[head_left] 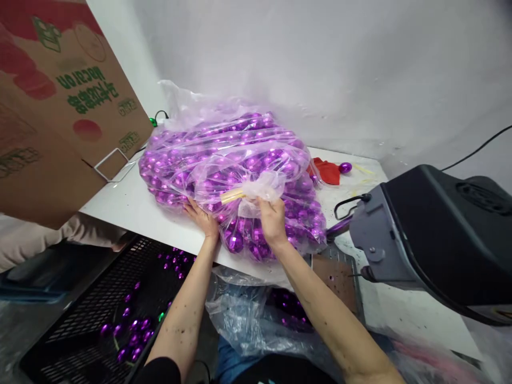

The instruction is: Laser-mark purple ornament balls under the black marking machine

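A large clear plastic bag [224,144] full of shiny purple balls lies on the white table in front of me. Its gathered neck, a bunched white knot of film with a yellowish strip [232,196] beside it, points toward me. My right hand [273,220] is closed around the bag just below that knot. Against the bag's lower left side rests my left hand [203,220], fingers spread, its underside hidden. Purple balls show through the film close to both hands.
A printed cardboard box [60,106] stands at the left. A black machine [444,234] juts in from the right. Behind it lie a red cloth [327,172] and a loose purple ball [345,168]. Below left, a black crate [80,320] holds several purple balls. Plastic film covers my lap.
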Motion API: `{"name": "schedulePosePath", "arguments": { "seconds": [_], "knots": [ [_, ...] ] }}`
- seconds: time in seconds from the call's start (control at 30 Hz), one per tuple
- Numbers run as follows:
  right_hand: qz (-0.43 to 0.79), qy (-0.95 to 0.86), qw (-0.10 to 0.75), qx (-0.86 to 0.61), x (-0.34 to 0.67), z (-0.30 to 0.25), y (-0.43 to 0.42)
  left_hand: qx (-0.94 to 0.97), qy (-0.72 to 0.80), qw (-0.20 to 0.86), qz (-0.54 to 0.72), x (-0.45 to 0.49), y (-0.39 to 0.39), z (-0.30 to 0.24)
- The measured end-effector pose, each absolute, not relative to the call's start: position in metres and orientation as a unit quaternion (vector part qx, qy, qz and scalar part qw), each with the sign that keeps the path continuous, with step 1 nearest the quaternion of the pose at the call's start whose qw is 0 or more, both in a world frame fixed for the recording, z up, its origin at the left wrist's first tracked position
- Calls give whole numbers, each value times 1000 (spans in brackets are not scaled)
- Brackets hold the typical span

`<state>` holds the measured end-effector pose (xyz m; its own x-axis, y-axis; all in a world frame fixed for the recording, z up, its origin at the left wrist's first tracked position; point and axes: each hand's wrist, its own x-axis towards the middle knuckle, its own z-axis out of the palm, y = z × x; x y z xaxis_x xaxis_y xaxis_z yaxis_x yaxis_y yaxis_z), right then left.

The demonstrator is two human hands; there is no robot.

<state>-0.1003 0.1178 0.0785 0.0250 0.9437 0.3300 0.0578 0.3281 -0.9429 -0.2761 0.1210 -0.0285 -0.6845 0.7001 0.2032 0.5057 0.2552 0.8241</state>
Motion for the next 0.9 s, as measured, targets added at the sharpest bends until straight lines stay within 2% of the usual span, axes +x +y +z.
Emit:
{"name": "schedulePosePath", "arguments": {
  "seconds": [0.2,0.33,0.47,0.63,0.77,0.9],
  "knots": [
    [369,-624,563,-397,-110,66,114,409,774,112,470,-289,115,-23],
    [358,-655,557,-365,-105,78,114,383,767,138,496,-286,73,-19],
    [347,-669,557,-348,-98,97,135,398,750,61,525,-231,18,-10],
    [314,-700,528,-365,-75,97,109,621,680,-13,390,-159,3,-5],
    [249,-679,527,-445,-34,69,49,628,698,-8,344,-157,20,-14],
    [213,-691,468,-508,3,37,36,623,698,-21,352,-168,23,-21]
  ]
}}
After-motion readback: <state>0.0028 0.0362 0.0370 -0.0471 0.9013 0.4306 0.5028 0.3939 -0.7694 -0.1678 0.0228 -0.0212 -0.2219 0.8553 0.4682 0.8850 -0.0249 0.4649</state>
